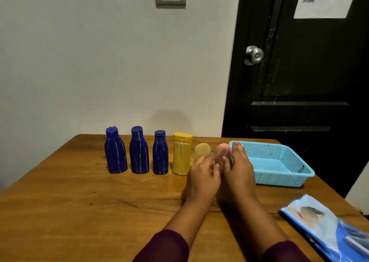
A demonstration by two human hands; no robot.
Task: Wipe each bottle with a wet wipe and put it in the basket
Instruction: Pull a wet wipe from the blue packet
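So the right hand (238,174) is wrapped round a small rounded pink plastic bottle (223,152), thumb on its front and fingers up its right side, bottle standing upright on the brown wooden table (79,202) toward the far edge. The left hand (202,175) is right beside it with bent fingers down by that bottle's base. It's blurry, so I honestly can't tell if it grips anything.

Just left of the pink one stands a small pale yellow rounded bottle (202,150), then a taller yellow flat-capped plastic bottle (181,156), then three dark blue plastic bottles with white streaks (160,154) (139,152) (115,152), all in a row along the far edge. A light blue plastic mesh basket (283,179) sits just right of the hands, near the far right corner. A shiny blue wet-wipe pack (323,225) lies by the right edge.
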